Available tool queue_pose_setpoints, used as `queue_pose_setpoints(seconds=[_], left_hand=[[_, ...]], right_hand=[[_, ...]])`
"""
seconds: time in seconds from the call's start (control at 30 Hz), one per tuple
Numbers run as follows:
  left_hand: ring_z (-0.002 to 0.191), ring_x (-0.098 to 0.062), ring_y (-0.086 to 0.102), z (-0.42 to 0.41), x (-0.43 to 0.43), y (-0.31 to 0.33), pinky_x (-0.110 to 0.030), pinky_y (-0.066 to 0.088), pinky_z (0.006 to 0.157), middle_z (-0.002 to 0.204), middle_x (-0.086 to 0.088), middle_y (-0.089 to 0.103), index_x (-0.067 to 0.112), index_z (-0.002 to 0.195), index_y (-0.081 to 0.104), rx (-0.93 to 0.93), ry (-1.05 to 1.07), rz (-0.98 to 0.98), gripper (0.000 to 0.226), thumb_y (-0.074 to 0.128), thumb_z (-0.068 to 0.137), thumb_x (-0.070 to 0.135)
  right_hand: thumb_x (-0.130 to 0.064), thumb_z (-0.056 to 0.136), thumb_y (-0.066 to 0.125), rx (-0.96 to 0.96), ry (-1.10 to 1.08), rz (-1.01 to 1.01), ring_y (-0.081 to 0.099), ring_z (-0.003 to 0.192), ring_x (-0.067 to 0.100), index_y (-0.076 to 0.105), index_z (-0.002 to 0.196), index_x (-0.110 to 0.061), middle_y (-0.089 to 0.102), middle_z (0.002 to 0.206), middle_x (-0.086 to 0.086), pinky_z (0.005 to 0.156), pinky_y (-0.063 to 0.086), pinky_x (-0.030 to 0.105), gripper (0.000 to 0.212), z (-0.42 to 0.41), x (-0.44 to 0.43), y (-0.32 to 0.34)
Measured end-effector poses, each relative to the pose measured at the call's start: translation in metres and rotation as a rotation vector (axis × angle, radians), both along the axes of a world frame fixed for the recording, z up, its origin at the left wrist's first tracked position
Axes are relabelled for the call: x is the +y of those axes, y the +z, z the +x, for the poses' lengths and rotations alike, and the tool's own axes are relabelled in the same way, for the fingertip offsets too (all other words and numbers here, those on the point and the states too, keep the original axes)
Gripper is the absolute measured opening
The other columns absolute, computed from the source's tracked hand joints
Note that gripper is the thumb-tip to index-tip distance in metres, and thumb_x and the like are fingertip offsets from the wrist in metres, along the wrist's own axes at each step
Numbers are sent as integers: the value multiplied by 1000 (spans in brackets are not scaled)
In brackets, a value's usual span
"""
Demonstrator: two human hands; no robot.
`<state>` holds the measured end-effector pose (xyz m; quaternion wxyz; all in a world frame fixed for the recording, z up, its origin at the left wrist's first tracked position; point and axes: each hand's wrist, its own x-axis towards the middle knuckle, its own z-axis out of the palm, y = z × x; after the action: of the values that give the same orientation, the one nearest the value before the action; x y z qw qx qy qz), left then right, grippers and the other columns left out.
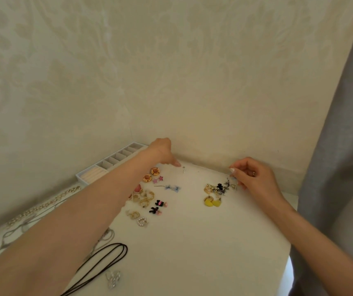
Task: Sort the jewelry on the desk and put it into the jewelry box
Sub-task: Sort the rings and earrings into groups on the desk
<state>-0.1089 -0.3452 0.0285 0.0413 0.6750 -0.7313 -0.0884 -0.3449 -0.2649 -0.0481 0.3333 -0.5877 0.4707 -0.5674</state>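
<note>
Tabletop (192, 242): white, set in a corner of cream patterned wallpaper (171, 71), with a grey curtain (342, 146) at right.

I count:
- one jewelry box (107, 162), compartmented, at the back left against the wall
- two orange round earrings (155, 171)
- two pink stars (160, 178)
- two black bows (159, 203)
- two yellow drops (208, 202)
- one black cord necklace (126, 249)
- one gold chain (49, 202)

Hands: the left hand (161, 151) is at the far edge, fingers bent down. The right hand (254, 176) has its fingertips pinched over a tangled heap (220, 188). I cannot tell whether either holds anything.
</note>
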Motion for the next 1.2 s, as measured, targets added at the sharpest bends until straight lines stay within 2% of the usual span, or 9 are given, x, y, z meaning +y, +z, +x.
queue_pose_setpoints(seconds=[0.07,0.23,0.4,0.53,0.7,0.87,0.97,1.1,1.2], left_hand=[[65,-15,57,-10,4,-9,-25,47,62,92,-9,68,8,82,51,-13,-6,83,39,77,74,35],[76,-27,66,-15,-7,-36,-37,55,80,68,-9,63,7,65,51,176,69,55,38,81,71,30],[95,-31,63,-8,-13,-41,-35,49,81,99,-15,65,1,99,58,263,141,-102,39,78,74,24],[94,-28,61,-8,0,-25,-32,48,80,101,-11,64,6,98,58,382,16,-256,18,67,82,9],[77,-5,62,-41,46,-8,-15,44,63,101,2,65,14,110,54,677,-353,167,27,56,88,-1],[91,-8,58,-57,62,-16,-22,40,71,114,-1,64,17,125,47,725,-356,359,42,62,87,7],[79,-6,55,-54,62,-24,-21,36,64,98,-1,70,17,113,54,759,-304,321,28,64,87,13],[53,4,47,-39,58,-18,-7,34,49,72,1,69,12,85,61,850,-260,137,3,65,86,11],[58,6,55,-20,52,-9,-4,40,57,74,-3,68,7,86,65,790,-251,48,1,65,86,7]], right_hand=[[-5,85,66,0,-5,4,51,58,8,65,78,-16,61,70,2,49,43,16,13,0,1,1],[-3,84,66,-6,1,12,52,57,9,64,76,-17,62,70,3,49,43,17,16,0,1,0],[0,84,66,-65,36,2,55,51,7,63,79,-10,64,64,-2,49,44,17,11,0,4,4],[3,85,63,-153,94,39,60,54,14,60,81,-4,68,67,3,52,49,23,10,0,6,7],[4,88,57,-256,172,44,68,64,21,61,88,-2,70,73,11,62,56,24,7,2,13,13],[0,88,59,-291,215,72,71,73,27,63,94,-3,73,81,15,68,58,28,8,8,16,16],[-1,87,61,-252,207,91,71,75,28,65,92,-4,73,82,16,70,58,31,7,10,12,19],[-1,81,69,-135,146,85,65,69,9,68,82,-11,72,78,5,62,51,19,10,15,3,22],[2,78,71,-56,120,89,60,60,1,68,77,-10,67,71,2,60,48,14,12,26,-3,23]])
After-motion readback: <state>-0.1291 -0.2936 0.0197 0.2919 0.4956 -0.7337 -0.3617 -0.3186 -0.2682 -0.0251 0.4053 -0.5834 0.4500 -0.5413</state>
